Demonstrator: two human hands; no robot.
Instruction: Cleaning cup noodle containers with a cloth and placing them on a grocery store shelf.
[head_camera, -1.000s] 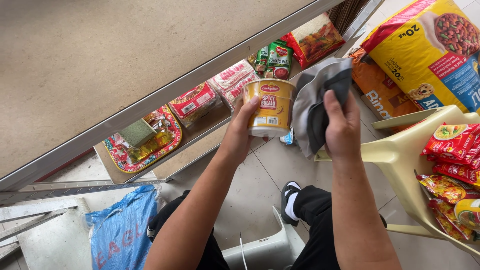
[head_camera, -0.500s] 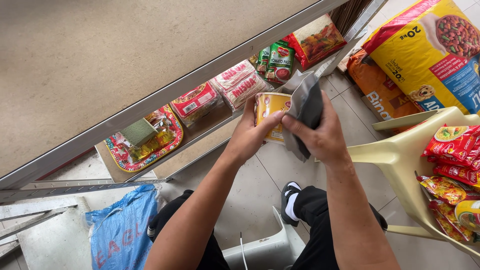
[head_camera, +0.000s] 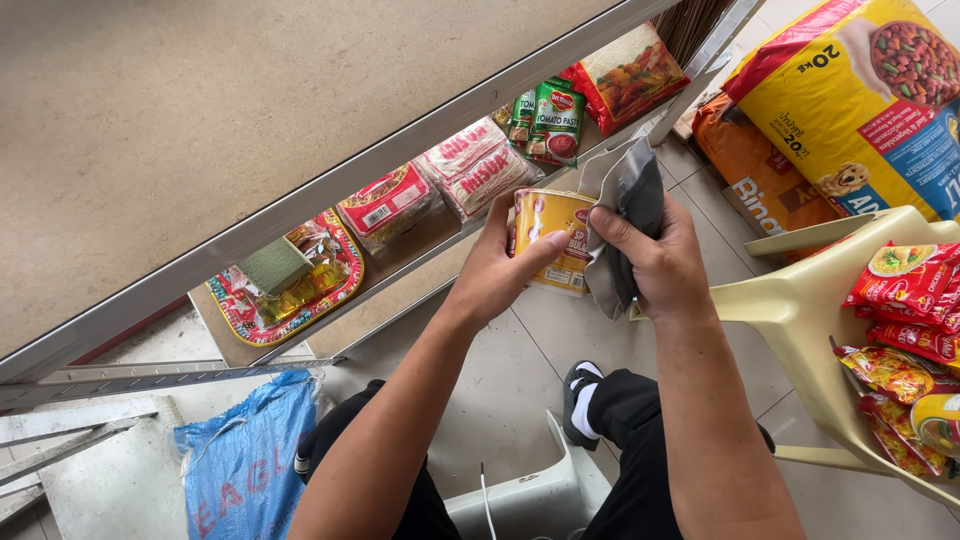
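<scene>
A metal shelf rack (head_camera: 330, 200) with a bare brown board on top filled the upper left, its lower shelf (head_camera: 420, 260) holding packets in even daylight. The floor (head_camera: 510, 360) was pale grey tile. A cream plastic chair (head_camera: 800, 300) stood at the right, with large feed sacks (head_camera: 860, 110) behind it. A blue woven sack (head_camera: 240, 460) lay at lower left.

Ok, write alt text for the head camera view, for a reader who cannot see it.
Seen from above, a seated person's left hand grips a yellow paper noodle cup while the right hand presses a crumpled grey cloth against its side. Ahead stands a grey metal shelf holding food packets; a cream plastic chair with snack packets stands to the right.
</scene>
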